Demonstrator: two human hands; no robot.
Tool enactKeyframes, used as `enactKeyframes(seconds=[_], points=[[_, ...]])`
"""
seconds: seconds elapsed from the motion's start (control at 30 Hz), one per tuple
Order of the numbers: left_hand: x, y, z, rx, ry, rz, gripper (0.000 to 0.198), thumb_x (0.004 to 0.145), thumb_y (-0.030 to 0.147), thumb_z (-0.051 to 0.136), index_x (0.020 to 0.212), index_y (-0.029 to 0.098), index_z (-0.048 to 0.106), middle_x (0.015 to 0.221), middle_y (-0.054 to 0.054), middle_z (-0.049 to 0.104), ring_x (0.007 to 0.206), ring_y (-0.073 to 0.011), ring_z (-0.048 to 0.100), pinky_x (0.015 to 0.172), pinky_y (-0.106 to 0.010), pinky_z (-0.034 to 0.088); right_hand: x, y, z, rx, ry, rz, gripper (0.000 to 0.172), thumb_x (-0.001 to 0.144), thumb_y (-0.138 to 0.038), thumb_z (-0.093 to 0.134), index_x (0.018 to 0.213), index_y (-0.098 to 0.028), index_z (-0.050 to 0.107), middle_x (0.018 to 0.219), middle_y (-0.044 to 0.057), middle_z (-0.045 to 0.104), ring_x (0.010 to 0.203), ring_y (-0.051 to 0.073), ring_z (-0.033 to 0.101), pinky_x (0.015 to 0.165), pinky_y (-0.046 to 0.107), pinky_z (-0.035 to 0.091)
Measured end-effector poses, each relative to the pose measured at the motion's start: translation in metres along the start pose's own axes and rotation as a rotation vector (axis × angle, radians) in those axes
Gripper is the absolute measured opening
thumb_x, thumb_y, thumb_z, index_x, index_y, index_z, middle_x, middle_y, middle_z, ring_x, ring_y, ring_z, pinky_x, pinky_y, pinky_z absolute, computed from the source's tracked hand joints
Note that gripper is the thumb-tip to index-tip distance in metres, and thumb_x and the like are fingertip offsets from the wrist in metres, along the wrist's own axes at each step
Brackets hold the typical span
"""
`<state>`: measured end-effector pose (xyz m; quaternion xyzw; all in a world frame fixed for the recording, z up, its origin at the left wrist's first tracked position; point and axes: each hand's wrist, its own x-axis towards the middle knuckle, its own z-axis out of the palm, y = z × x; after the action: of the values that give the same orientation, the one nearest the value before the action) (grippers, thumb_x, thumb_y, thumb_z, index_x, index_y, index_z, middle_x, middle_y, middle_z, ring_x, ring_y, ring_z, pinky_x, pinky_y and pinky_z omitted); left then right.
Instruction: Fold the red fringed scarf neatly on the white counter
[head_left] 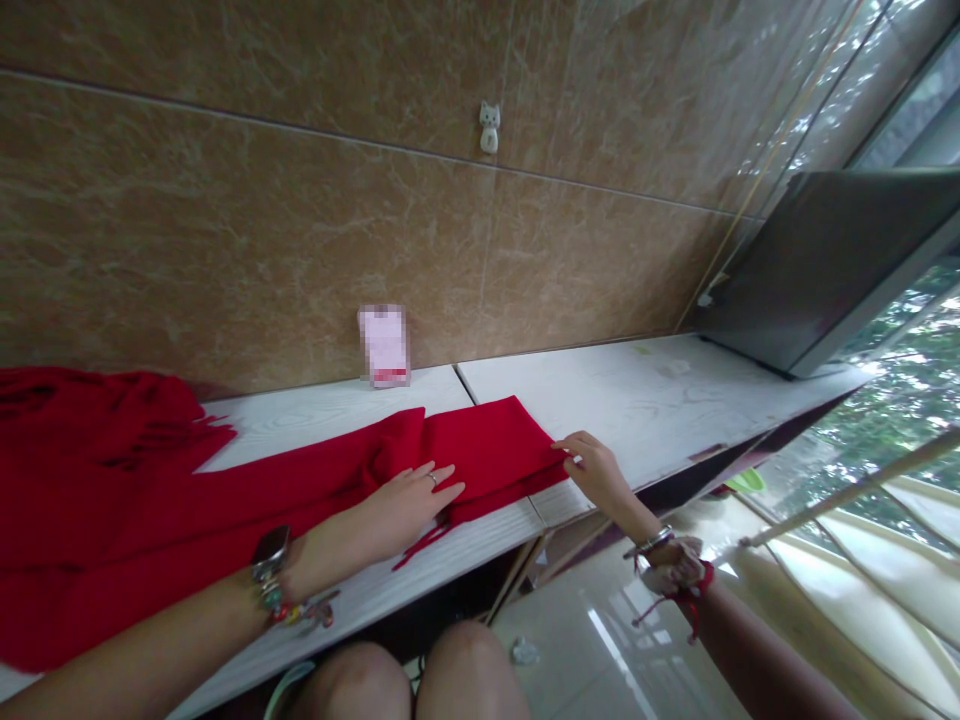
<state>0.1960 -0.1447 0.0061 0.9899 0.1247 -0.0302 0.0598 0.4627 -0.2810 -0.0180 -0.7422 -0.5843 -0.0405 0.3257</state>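
Observation:
A long red scarf [300, 480] with fringed ends lies along the white counter, bunched at the far left and folded into a flatter layer at its right end. My left hand [416, 505] rests flat on the scarf near the fold, fingers spread, a ring on one finger. At the scarf's right corner, my right hand [592, 470] pinches the edge between thumb and fingers. Some fringe hangs below the left hand over the counter's front part.
The white counter [637, 390] runs along a brown tiled wall [262, 220]. A pixelated pink-white object [386, 345] leans on the wall behind the scarf. At the right end stands a dark grey panel-like box [825, 260]. A small white cat figure [489, 128] sits on the wall.

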Motion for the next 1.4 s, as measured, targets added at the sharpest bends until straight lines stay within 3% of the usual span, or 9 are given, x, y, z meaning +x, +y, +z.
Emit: enactKeyframes(seconds=[0.13, 0.3, 0.43, 0.53, 0.83, 1.0, 1.1, 1.2, 1.4], points=[[-0.005, 0.003, 0.002, -0.041, -0.102, -0.002, 0.060, 0.077, -0.002, 0.034, 0.131, 0.023, 0.036, 0.139, -0.007, 0.033, 0.127, -0.0197, 0.028, 0.101, -0.035, 0.029, -0.009, 0.001, 0.005, 0.017, -0.106, 0.135, 0.039, 0.061, 0.001, 0.041, 0.088, -0.017, 0.064, 0.082, 0.004, 0.060, 0.065, 0.012, 0.057, 0.061, 0.024, 0.048], [-0.004, 0.005, -0.012, -0.097, -0.118, -0.007, 0.065, 0.072, -0.005, 0.034, 0.130, 0.022, 0.037, 0.142, -0.006, 0.027, 0.131, -0.0218, 0.016, 0.105, -0.040, 0.021, -0.010, -0.001, 0.005, -0.083, -0.089, 0.053, 0.037, 0.065, 0.001, 0.039, 0.089, -0.016, 0.063, 0.080, 0.005, 0.059, 0.072, 0.014, 0.056, 0.069, 0.026, 0.046], [-0.007, 0.012, -0.006, -0.091, -0.234, 0.030, 0.075, 0.064, -0.008, 0.039, 0.132, 0.025, 0.034, 0.143, -0.007, 0.023, 0.132, -0.0276, 0.008, 0.103, -0.051, 0.017, -0.009, -0.003, 0.001, -0.159, -0.125, 0.008, 0.035, 0.070, -0.002, 0.039, 0.091, -0.016, 0.062, 0.084, 0.006, 0.058, 0.068, 0.013, 0.055, 0.065, 0.025, 0.046], [-0.009, 0.013, -0.004, -0.107, -0.280, 0.042, 0.080, 0.061, -0.010, 0.036, 0.134, 0.023, 0.030, 0.144, -0.007, 0.022, 0.132, -0.0253, 0.008, 0.104, -0.048, 0.018, -0.014, -0.003, -0.001, -0.207, -0.148, -0.018, 0.035, 0.072, -0.004, 0.040, 0.094, -0.019, 0.063, 0.088, 0.006, 0.058, 0.066, 0.012, 0.055, 0.063, 0.024, 0.045], [-0.014, 0.008, -0.004, -0.172, -0.228, 0.044, 0.076, 0.062, -0.008, 0.035, 0.131, 0.024, 0.035, 0.143, -0.005, 0.025, 0.132, -0.0241, 0.012, 0.103, -0.046, 0.024, -0.018, -0.003, -0.004, -0.137, -0.140, -0.041, 0.038, 0.070, -0.003, 0.041, 0.089, -0.021, 0.068, 0.080, 0.005, 0.057, 0.065, 0.013, 0.055, 0.065, 0.026, 0.047], [-0.007, 0.011, -0.008, -0.127, -0.122, 0.106, 0.045, 0.079, 0.006, 0.036, 0.120, 0.019, 0.048, 0.130, -0.008, 0.044, 0.118, -0.0189, 0.040, 0.099, -0.031, 0.033, -0.017, 0.003, -0.001, -0.092, -0.160, -0.072, 0.041, 0.070, -0.002, 0.039, 0.092, -0.020, 0.067, 0.083, 0.005, 0.054, 0.068, 0.013, 0.054, 0.067, 0.028, 0.049], [0.005, 0.013, -0.016, -0.082, -0.039, 0.107, 0.033, 0.085, 0.014, 0.033, 0.108, 0.016, 0.057, 0.112, -0.008, 0.057, 0.103, -0.0172, 0.052, 0.093, -0.028, 0.037, -0.018, 0.006, 0.001, -0.096, -0.165, -0.076, 0.043, 0.069, -0.001, 0.038, 0.095, -0.018, 0.067, 0.088, 0.007, 0.054, 0.073, 0.014, 0.055, 0.071, 0.029, 0.048], [0.025, 0.012, -0.022, -0.019, 0.067, 0.026, 0.030, 0.086, 0.015, 0.033, 0.101, 0.015, 0.059, 0.104, -0.008, 0.060, 0.099, -0.0184, 0.053, 0.092, -0.030, 0.037, -0.015, 0.008, -0.002, -0.130, -0.206, -0.039, 0.046, 0.065, 0.002, 0.039, 0.096, -0.018, 0.066, 0.097, 0.009, 0.054, 0.075, 0.014, 0.055, 0.072, 0.029, 0.048], [0.071, 0.008, -0.016, 0.024, 0.186, -0.178, 0.032, 0.087, 0.022, 0.037, 0.112, 0.008, 0.052, 0.124, -0.017, 0.048, 0.116, -0.0262, 0.042, 0.096, -0.038, 0.033, 0.017, -0.009, 0.000, -0.309, -0.067, 0.095, 0.036, 0.072, -0.005, 0.044, 0.100, -0.013, 0.064, 0.092, 0.012, 0.056, 0.082, 0.018, 0.054, 0.082, 0.033, 0.044]])
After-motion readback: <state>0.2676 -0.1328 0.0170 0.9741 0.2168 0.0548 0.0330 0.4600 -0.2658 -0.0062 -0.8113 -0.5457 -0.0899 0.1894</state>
